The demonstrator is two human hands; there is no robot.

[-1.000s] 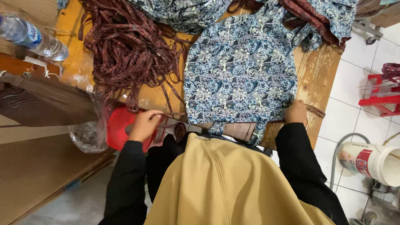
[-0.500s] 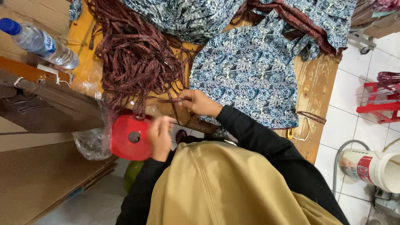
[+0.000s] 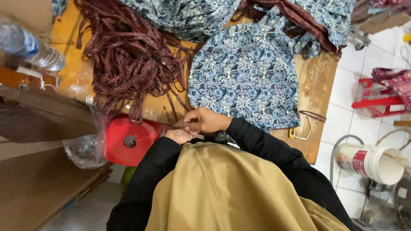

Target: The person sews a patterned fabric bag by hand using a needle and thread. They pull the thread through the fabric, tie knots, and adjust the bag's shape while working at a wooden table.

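Observation:
My left hand and my right hand meet at the near edge of the wooden table. Together they pinch the end of a thin maroon patterned strap. That strap runs up into a big tangled pile of maroon straps on the left half of the table. A piece of blue patterned fabric lies flat just beyond my right hand. Both sleeves are black, and a tan head covering fills the bottom of the view.
A red plastic stool stands left of my hands, with a clear plastic bag beside it. A plastic water bottle and cardboard sheets are at the left. A white bucket and another red stool stand on the tiled floor at the right.
My right hand left the blue fabric's right edge and came left to the table's near edge. My left hand moved off the red stool to join it on the strap.

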